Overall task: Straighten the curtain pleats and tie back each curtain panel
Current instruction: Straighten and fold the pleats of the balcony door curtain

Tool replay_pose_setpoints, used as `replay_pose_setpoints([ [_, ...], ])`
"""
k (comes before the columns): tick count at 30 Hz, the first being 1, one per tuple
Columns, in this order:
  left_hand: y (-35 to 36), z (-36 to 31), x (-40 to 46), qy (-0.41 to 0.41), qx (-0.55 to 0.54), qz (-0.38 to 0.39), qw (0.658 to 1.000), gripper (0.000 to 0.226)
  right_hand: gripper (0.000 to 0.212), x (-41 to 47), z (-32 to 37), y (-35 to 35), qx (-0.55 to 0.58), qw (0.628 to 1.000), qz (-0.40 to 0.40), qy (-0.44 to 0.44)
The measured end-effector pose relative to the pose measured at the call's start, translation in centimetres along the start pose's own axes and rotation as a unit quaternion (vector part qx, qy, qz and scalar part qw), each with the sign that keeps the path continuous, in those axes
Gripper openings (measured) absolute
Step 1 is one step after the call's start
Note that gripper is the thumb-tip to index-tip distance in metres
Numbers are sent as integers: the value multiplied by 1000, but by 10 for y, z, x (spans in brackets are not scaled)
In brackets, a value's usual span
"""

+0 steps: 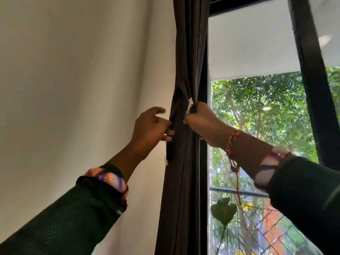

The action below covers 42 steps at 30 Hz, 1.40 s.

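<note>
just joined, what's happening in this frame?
A person is bunching a dark curtain against the window frame, beside a white wall. The right hand grips the gathered panel from the window side, with a bit of white material showing at its fingers. The left hand pinches the fabric's wall-side edge. No finished tie-back is visible yet.

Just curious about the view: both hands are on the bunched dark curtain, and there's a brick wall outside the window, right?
Not quite. The head view shows both hands, left hand and right hand, on the bunched dark curtain, but green trees, not a brick wall, show through the window.
</note>
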<state>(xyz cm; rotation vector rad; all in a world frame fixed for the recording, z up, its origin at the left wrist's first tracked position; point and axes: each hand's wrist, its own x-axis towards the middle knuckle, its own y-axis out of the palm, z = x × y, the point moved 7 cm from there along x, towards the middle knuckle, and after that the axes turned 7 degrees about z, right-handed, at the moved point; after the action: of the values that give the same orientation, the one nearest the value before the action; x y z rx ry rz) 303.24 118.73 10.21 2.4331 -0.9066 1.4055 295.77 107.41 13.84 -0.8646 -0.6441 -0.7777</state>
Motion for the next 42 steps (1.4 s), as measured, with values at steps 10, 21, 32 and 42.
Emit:
replay_pose_setpoints([
  [10,26,-51,47,85,-28,82,993,58,37,-13,26,19,-113,985,81,-107],
  [21,10,-12,65,103,-32,98,989,30,80,-6,5,34,-119,977,77,-157],
  [32,-15,-13,82,52,-127,-97,986,5,49,27,-20,-27,27,972,-175,-153],
  [42,-2,-26,72,-57,-245,18,968,21,65,40,-45,26,432,880,190,48],
])
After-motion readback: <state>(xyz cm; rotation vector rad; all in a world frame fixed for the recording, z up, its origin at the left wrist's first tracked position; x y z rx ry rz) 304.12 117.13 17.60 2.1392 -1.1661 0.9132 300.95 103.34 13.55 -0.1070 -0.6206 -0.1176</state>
